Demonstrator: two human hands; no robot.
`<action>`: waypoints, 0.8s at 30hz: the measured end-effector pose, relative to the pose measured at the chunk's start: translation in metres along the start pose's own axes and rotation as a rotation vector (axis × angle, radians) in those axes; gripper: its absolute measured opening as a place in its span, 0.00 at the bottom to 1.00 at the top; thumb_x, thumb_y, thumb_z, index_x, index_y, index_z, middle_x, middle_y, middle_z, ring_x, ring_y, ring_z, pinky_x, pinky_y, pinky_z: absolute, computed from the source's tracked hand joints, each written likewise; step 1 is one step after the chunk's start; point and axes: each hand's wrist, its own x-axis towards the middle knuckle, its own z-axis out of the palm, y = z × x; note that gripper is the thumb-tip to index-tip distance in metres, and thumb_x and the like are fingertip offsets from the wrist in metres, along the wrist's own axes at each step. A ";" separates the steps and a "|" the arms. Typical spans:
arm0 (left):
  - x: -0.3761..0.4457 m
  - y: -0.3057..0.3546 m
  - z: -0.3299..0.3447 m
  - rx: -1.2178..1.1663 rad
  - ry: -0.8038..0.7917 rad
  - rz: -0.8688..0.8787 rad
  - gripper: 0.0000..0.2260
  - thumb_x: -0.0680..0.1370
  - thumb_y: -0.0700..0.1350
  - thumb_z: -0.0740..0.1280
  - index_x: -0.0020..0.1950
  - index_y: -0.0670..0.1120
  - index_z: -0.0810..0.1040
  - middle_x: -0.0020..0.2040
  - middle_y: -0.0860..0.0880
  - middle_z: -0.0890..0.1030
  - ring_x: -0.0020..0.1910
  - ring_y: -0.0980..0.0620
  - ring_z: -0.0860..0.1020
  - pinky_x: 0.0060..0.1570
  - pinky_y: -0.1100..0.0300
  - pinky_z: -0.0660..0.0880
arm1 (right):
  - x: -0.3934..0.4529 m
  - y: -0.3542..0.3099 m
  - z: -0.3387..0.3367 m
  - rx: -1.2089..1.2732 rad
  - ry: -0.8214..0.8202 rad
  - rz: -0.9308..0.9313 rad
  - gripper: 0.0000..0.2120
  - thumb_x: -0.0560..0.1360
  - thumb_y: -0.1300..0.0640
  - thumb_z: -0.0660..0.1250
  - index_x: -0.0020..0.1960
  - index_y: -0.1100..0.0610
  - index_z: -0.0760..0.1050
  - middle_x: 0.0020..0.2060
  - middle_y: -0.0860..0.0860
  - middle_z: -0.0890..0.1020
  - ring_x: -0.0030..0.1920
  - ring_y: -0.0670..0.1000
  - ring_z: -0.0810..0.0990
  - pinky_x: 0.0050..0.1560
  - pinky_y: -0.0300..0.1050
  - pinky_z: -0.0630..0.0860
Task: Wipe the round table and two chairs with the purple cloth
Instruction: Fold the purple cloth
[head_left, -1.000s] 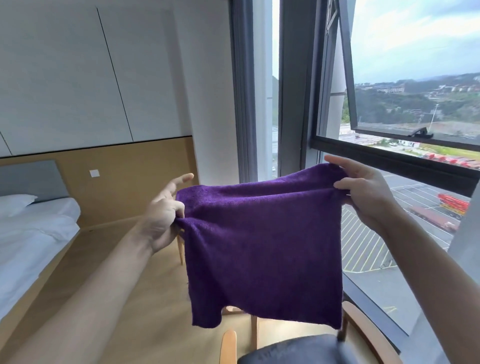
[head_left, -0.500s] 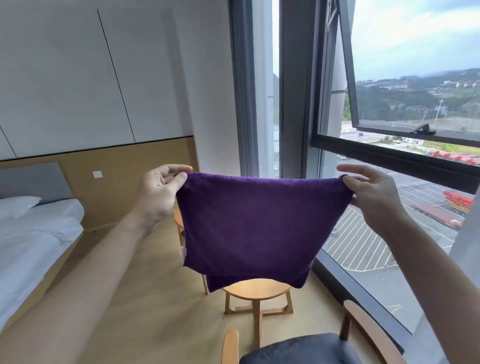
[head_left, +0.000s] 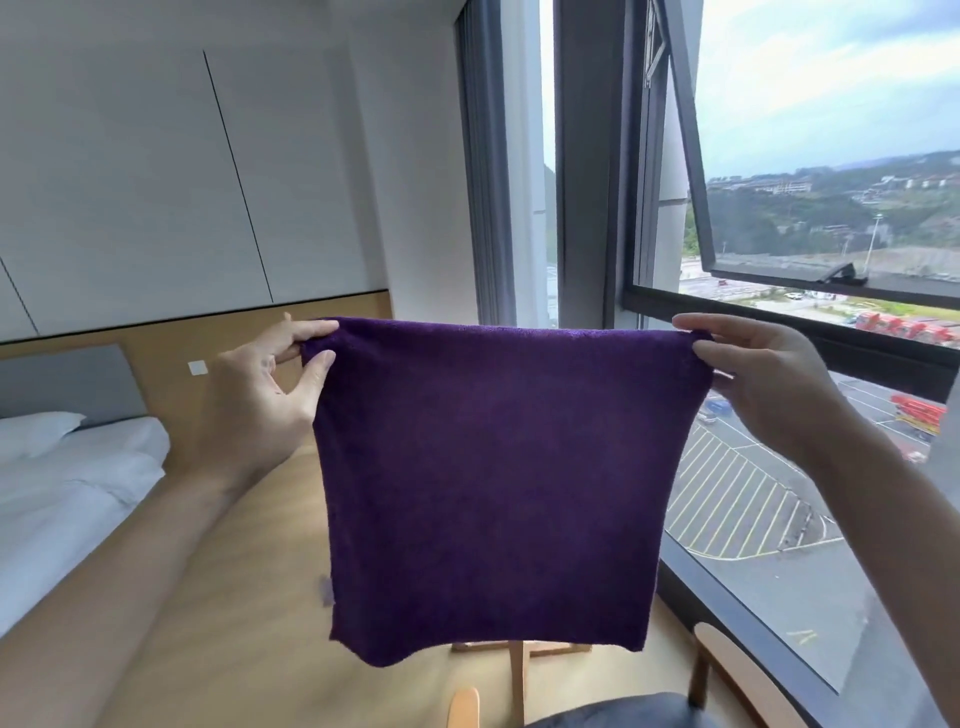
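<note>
Both hands up at chest height, each pinching a top corner of the purple cloth (head_left: 488, 483). Left hand (head_left: 260, 400) has thumb and fingertips on the left corner; right hand (head_left: 763, 379) pinches the right corner. Cloth hangs flat and stretched between them, well above the floor, touching no furniture. Looks like it's being spread out to check it or set up a fold before wiping; no wiping begun, I'd say.

The bench (head_left: 519, 654) is almost fully hidden behind the cloth: only its wooden leg and cross base show under the hem. One chair (head_left: 649, 709) sits near, bottom edge, dark seat pad, wooden back rail at right. Bed (head_left: 78, 493) far left, open window (head_left: 779, 260) right.

Versus half a second ago: cloth now hangs longer and squarer, top edge taut, and it covers the bench top that showed below it then. Hands sit wider apart.
</note>
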 end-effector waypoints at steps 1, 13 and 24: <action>0.001 0.001 -0.004 0.040 0.031 0.026 0.12 0.79 0.40 0.72 0.59 0.53 0.83 0.55 0.59 0.84 0.68 0.65 0.75 0.64 0.68 0.73 | 0.000 -0.007 0.000 -0.004 -0.047 -0.021 0.16 0.77 0.73 0.65 0.56 0.58 0.84 0.48 0.58 0.85 0.49 0.53 0.82 0.51 0.41 0.80; 0.020 0.009 -0.018 0.402 0.343 0.257 0.09 0.75 0.31 0.73 0.55 0.36 0.84 0.45 0.35 0.84 0.52 0.39 0.81 0.58 0.59 0.71 | -0.006 -0.072 0.044 -0.515 0.060 -0.473 0.20 0.74 0.69 0.73 0.41 0.42 0.81 0.36 0.44 0.83 0.37 0.47 0.79 0.45 0.44 0.81; 0.023 -0.004 -0.007 0.436 0.220 0.024 0.14 0.74 0.30 0.67 0.56 0.38 0.85 0.38 0.45 0.69 0.38 0.45 0.70 0.38 0.52 0.67 | -0.026 -0.101 0.066 -0.358 -0.074 -0.514 0.12 0.71 0.61 0.74 0.43 0.42 0.84 0.40 0.44 0.85 0.41 0.49 0.83 0.50 0.55 0.83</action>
